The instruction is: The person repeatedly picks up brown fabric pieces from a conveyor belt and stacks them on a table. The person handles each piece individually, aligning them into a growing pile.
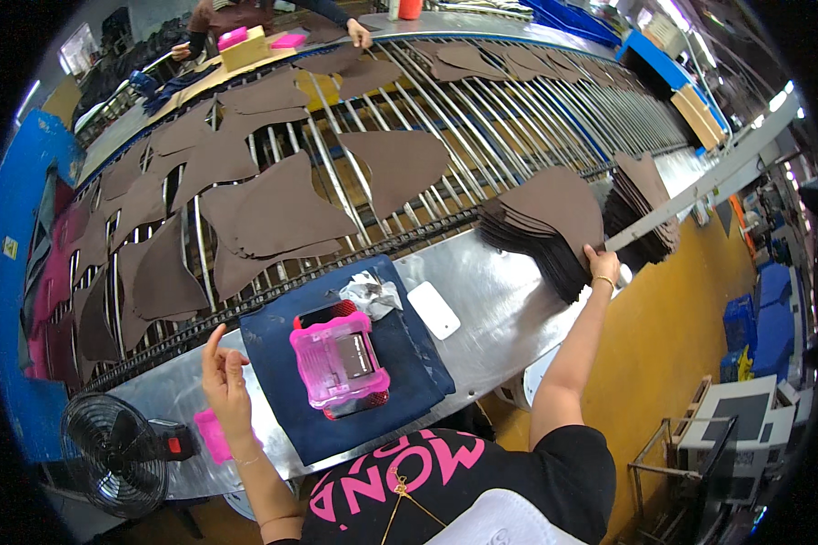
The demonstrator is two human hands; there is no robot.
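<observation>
My left hand [227, 380] is raised over the near edge of the metal table, fingers apart and holding nothing. My right hand [602, 263] reaches out to the right, its fingers closed on the near edge of a brown cut piece [554, 202] on top of a fanned stack. In front of me a pink plastic stamp pad box [323, 368], or similar frame, lies on a dark blue cloth pad [282, 381]. A red-edged dark object shows beneath it. Beside it are a crumpled white rag [373, 295] and a white rounded card [433, 310].
Brown cut pieces [277, 209] lie across a slatted conveyor [518, 118] ahead. A second brown stack [645, 195] stands beyond a slanting metal bar [691, 195]. A black fan [114, 454] is at lower left. Across the conveyor, another person's hand [360, 34] touches a piece.
</observation>
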